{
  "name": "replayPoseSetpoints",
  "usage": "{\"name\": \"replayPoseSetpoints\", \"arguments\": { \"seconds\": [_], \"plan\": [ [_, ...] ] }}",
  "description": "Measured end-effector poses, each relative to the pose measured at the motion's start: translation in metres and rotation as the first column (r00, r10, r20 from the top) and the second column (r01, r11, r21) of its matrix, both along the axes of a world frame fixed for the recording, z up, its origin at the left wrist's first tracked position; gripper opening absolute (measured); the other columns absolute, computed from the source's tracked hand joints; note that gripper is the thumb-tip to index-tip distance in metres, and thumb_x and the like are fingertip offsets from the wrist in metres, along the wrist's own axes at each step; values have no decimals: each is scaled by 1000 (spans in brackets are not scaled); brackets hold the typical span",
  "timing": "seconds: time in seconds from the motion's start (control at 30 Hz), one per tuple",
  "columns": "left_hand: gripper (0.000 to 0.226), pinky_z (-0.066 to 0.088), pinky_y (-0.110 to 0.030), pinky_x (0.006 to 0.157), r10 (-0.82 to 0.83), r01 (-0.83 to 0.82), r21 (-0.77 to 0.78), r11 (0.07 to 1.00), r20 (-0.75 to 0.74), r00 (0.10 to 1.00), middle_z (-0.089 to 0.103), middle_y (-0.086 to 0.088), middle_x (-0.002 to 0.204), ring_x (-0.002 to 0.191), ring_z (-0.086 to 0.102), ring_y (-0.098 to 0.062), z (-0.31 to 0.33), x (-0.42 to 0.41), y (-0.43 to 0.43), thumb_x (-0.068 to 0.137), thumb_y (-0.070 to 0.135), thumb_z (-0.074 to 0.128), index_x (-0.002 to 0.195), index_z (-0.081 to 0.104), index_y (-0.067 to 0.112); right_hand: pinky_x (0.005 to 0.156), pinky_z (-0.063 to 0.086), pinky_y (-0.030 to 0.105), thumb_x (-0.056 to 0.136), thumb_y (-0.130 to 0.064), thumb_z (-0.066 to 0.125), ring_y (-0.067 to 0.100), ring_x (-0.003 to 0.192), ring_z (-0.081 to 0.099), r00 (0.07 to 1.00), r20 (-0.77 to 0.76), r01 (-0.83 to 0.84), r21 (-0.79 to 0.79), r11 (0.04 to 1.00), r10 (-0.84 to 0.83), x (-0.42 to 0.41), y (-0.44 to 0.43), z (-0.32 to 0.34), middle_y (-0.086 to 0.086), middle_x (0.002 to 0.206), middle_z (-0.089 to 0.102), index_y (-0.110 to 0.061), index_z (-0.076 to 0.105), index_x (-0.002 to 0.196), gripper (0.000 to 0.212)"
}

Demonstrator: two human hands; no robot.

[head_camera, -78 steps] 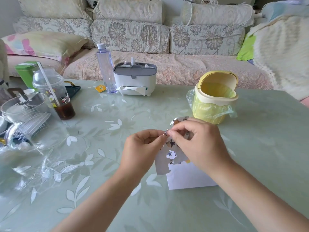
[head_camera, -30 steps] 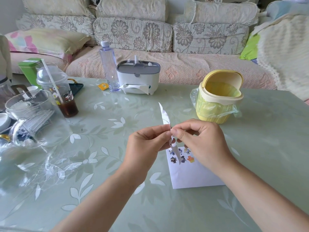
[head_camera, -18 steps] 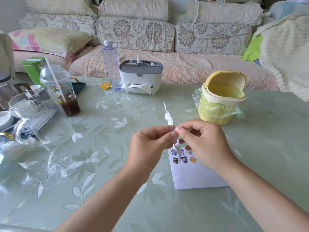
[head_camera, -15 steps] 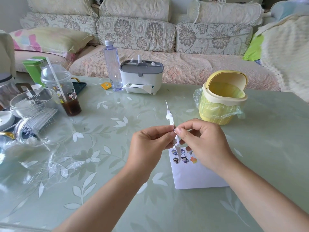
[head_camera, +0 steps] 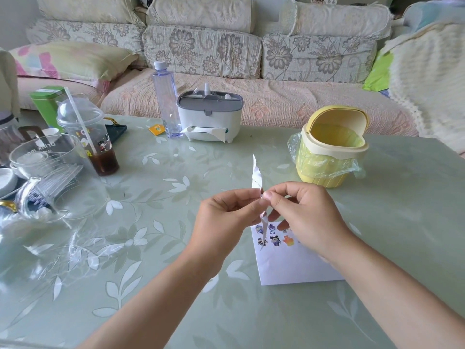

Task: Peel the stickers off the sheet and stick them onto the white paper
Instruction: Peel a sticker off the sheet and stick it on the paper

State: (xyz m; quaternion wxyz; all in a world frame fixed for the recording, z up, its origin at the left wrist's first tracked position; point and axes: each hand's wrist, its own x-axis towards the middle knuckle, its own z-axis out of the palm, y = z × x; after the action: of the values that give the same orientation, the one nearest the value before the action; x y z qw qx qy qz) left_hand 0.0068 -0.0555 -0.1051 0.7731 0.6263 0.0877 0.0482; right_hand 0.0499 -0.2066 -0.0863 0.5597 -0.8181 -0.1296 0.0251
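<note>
The sticker sheet stands edge-on above the table, a thin white strip rising and hanging between my two hands. My left hand pinches its middle with thumb and forefinger. My right hand pinches the sheet from the other side, fingertips almost touching those of the left; whether they grip a sticker is too small to tell. Below them the white paper lies flat on the table, with several small cartoon stickers near its far edge, partly hidden by my right hand.
A yellow mini bin with a plastic liner stands behind my right hand. Farther back are a tissue box and a clear bottle. At the left are a drink cup with straw, glass vessels and crumpled clear plastic.
The sheet was turned from facing me to edge-on, which uncovered the stickers on the paper. Over the last second both hands have stayed pinched at the sheet's middle with little movement.
</note>
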Motion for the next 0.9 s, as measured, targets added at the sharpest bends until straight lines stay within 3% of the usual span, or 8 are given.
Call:
{"name": "replayPoseSetpoints", "arguments": {
  "seconds": [0.13, 0.23, 0.37, 0.47, 0.57, 0.73, 0.9],
  "plan": [
    [29, 57, -20, 75, -17, 17, 52, 999, 7, 1000, 77, 0, 89, 78, 75, -12, 0, -2, -4, 76, 3, 83, 102, 73, 12, 68, 59, 39, 93, -23, 70, 9, 63, 69, 1000, -9, -14, 17, 1000, 14, 1, -1, 0, -6, 65, 72, -21, 77, 82, 13],
    [25, 58, -30, 85, -19, 19, 85, 996, -1, 1000, 78, -6, 96, 84, 74, -16, -4, 1, -1, 85, 1, 74, 106, 75, 13, 67, 59, 41, 94, -25, 70, 11, 62, 69, 999, 35, -8, 2, 1000, 8, 1, -2, -1, -9, 62, 70, -25, 75, 82, 13],
    [21, 59, -35, 85, -63, 62, -56, 997, -12, 998, 76, -12, 96, 82, 71, -20, -3, 2, 1, 87, 1, 71, 105, 77, 10, 64, 56, 33, 95, -23, 68, 15, 63, 68, 984, 176, 1, -14, 1000, 2, 4, -7, -4, -9, 68, 70, -29, 73, 87, 11],
    [13, 59, -30, 78, -124, 119, -180, 976, -16, 992, 75, -11, 92, 79, 71, -18, -1, 2, 4, 84, 8, 70, 96, 76, 8, 63, 51, 26, 92, -19, 70, 16, 70, 66, 937, 346, -4, -107, 994, 42, 6, -11, -6, -12, 91, 70, -32, 75, 96, 14],
    [21, 60, -30, 76, -158, 152, -224, 963, -11, 987, 76, -10, 91, 76, 70, -18, 0, 2, 7, 76, 16, 70, 94, 75, 7, 63, 53, 32, 91, -27, 69, 15, 70, 65, 886, 457, -5, -166, 986, 81, 6, -12, -9, -16, 96, 68, -27, 79, 98, 12],
    [13, 59, -33, 80, -116, 112, -151, 982, -19, 993, 75, -8, 88, 76, 69, -17, -1, 2, 4, 85, 13, 69, 96, 75, 7, 58, 52, 37, 90, -34, 66, 14, 64, 62, 831, 550, 47, -217, 975, 82, 6, -10, -13, -17, 88, 68, -29, 79, 94, 14],
    [7, 59, -29, 75, -52, 50, 47, 998, 45, 998, 73, -3, 79, 74, 67, -15, 0, 2, 1, 90, 10, 69, 90, 77, 10, 54, 50, 34, 86, -42, 65, 12, 58, 58, 804, 592, 105, -247, 963, 65, 4, -9, -7, -17, 78, 64, -31, 75, 82, 16]
  ]
}}
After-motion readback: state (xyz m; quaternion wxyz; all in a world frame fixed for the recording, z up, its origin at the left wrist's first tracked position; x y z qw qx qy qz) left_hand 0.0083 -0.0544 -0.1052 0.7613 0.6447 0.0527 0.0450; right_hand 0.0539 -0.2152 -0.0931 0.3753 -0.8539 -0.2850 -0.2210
